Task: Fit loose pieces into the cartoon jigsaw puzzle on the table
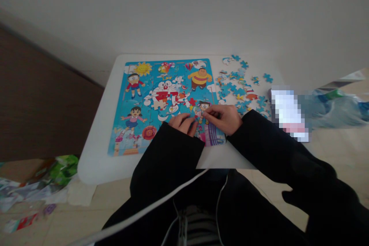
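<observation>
A blue cartoon jigsaw puzzle (173, 73) lies flat in its frame on the white table, with most of its picture filled in. My left hand (183, 123) rests over the puzzle's lower right part, its bent fingers slightly apart and touching the surface. Just to the right, my right hand (226, 118) is closed in a pinch over the small figure with glasses (204, 105). A puzzle piece seems to be between its thumb and forefinger, mostly hidden by the fingertips. Several loose puzzle pieces (230, 88) are scattered beyond my right hand.
A phone with a blurred-out screen (288, 111) is at the table's right, near a clear plastic bag (334, 109). A white cable (150, 205) crosses in front of my body. Wrappers and a green bag (63, 169) lie at the lower left. A wall stands behind the table (98, 130).
</observation>
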A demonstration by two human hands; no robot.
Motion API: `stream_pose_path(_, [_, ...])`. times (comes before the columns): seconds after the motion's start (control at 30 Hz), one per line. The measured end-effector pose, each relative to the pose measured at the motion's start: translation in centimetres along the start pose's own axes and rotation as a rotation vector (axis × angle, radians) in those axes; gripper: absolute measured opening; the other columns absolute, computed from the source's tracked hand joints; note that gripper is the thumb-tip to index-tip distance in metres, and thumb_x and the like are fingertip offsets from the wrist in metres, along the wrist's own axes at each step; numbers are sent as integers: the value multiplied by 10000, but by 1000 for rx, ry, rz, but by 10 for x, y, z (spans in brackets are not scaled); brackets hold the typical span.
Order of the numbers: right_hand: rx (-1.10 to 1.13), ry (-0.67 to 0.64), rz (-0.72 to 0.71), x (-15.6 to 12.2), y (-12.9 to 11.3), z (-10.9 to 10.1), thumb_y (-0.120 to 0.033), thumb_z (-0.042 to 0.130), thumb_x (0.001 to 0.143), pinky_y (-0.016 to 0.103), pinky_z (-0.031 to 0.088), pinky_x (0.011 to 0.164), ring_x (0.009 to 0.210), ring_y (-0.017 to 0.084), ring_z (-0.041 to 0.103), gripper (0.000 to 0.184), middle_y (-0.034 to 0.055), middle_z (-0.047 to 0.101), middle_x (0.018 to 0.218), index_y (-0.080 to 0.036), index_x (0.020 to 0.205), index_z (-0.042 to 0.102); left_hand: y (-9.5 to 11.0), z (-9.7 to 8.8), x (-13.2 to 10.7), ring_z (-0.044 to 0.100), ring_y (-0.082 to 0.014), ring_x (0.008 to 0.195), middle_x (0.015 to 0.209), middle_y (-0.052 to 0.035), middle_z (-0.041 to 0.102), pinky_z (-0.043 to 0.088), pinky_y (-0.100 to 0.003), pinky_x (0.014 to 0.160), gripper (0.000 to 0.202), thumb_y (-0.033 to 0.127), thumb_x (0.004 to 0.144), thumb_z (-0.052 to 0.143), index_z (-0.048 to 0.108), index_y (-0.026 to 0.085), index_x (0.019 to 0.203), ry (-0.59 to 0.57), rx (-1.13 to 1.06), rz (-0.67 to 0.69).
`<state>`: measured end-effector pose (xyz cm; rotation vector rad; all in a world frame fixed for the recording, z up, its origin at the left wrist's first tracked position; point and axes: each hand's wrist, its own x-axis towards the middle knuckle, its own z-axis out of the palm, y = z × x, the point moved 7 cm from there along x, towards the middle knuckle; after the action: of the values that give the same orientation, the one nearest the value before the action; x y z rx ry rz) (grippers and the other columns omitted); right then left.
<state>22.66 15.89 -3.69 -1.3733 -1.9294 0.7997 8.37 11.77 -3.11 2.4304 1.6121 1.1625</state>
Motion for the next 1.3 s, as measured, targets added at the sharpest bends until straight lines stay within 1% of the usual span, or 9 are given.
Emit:
stream_pose_path(0.1, [-6,-2,5,0,1,0,-346,565,798,198,369,472,477,81,494,230,-5,602,544,-161,726,681,4,-3,-8,604,-151,808,906,-51,650,492,-275,740,128,246,848,588,677,165,892,36,42,33])
stream_pose_path(0.27, [-2,-12,9,0,1,1,-333,568,795,197,379,478,486,80,504,217,3,628,586,-164,721,683,4,-6,-20,610,-168,893,1003,-76,646,504,-314,824,146,188,828,597,659,156,956,80,8,89])
stream_pose_path(0.43, [-15,-29,7,0,1,2,-340,556,799,198,386,483,489,83,504,228,5,625,585,-167,714,677,4,-7,-18,580,-193,1003,1082,-93,641,482,-346,898,178,203,829,603,669,140,981,69,39,45])
stream_pose_path(0.6, [-35,-25,-10,0,0,2,-339,560,799,200,387,489,496,84,506,220,9,637,608,-170,733,684,2,-2,-5,589,-230,940,1029,-104,660,481,-358,865,230,260,845,592,685,115,998,12,101,3])
stream_pose_path(0.73, [-33,-14,-27,0,-1,2,-327,562,802,198,384,488,492,80,501,217,8,632,603,-164,729,686,-1,1,5,591,-236,871,992,-92,662,483,-355,803,242,289,852,581,693,128,995,-87,103,53])
stream_pose_path(0.9, [-23,-8,-21,0,-2,1,-333,573,799,197,379,481,480,80,498,217,2,627,584,-166,721,687,-4,-2,9,591,-219,869,982,-95,655,489,-325,784,247,275,846,589,681,137,1029,-133,41,64])
stream_pose_path(1.07, [-1,-3,-27,0,-2,2,-343,570,802,196,368,468,458,73,481,241,-2,611,552,-155,713,691,-7,-4,10,600,-177,849,967,-78,637,505,-286,777,225,257,802,633,674,146,993,-96,-43,11])
stream_pose_path(1.17, [-6,-10,-28,1,-2,2,-330,564,807,191,368,470,463,70,482,235,-1,622,573,-152,761,710,-6,-8,11,599,-150,822,943,-75,618,513,-252,756,223,230,781,648,667,131,980,-59,-92,4])
stream_pose_path(1.3, [-31,-41,-32,1,-3,2,-297,551,811,184,366,479,467,65,484,228,-6,629,585,-155,834,728,-8,-10,11,606,-129,795,972,-73,619,521,-231,720,200,182,792,611,660,127,978,-67,-128,-12])
